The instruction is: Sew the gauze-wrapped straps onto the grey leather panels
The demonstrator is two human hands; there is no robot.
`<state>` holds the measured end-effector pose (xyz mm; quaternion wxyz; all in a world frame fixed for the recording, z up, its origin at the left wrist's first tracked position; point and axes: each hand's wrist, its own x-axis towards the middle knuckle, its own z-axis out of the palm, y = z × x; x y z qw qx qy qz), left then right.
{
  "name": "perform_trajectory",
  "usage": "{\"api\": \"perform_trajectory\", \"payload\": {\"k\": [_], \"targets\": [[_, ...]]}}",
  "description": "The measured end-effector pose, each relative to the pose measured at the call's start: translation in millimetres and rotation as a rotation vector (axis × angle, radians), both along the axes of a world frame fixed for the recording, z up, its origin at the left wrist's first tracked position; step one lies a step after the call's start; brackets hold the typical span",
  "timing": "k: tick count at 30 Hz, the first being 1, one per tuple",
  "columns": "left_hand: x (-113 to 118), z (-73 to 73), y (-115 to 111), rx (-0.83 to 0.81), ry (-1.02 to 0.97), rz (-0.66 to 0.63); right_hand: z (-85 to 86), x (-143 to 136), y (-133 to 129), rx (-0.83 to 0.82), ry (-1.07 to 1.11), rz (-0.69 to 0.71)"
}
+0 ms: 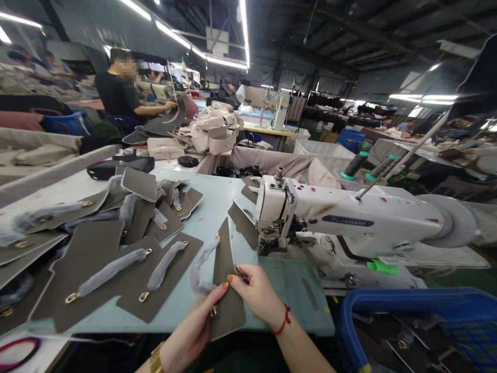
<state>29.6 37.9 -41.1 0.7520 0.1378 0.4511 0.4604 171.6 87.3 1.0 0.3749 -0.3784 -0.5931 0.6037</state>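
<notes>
Your left hand (pixel 194 326) and right hand (pixel 258 295) have their fingers (pixel 218 295) closed on one grey panel (pixel 224 264) at the worktop's (pixel 213 194) front edge — its wrapped handle (pixel 195 272) loops out leftward, and your right also grips something small and dark, mostly hidden — with more panels (pixel 95 241) heaped left, the sewing machine (pixel 330 202) right

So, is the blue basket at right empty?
Not empty: dark panels with gold fittings lie inside the blue basket. How full, cannot tell; the frame cuts it off.
</notes>
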Motion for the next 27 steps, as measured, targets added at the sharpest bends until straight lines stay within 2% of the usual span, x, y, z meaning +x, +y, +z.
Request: {"api": "perform_trajectory", "payload": {"k": [2,6,9,11,13,16,20,27], "targets": [[5.4,3.1,6.4,0.016,0.053,0.057,-0.3,9.9,0.4,-0.024,0.023,-0.062],[9.3,16.6,26.3,0.089,0.170,0.128,-6.1,30.7,-4.8,-0.112,0.003,-0.300],[12.3,24.6,39.4,0.092,0.187,0.173,-10.1,35.3,-12.9,-0.147,-0.050,-0.256],[14.9,27.1,46.1,0.113,0.177,0.154,-11.0,33.0,-15.5,-0.125,-0.093,-0.197],[16.9,27.2,52.3,0.149,0.174,0.124,-12.0,29.8,-13.5,-0.084,-0.135,-0.204],[17.4,22.6,62.7,0.179,0.199,0.091,-18.3,27.8,-4.2,-0.040,-0.185,-0.260],[18.9,8.8,81.3,0.162,0.187,0.035,-37.4,29.2,8.4,-0.043,-0.203,-0.288],[37.7,-13.1,120.9,0.115,0.149,0.052,-62.4,36.9,25.3,-0.049,-0.250,-0.412]]}}
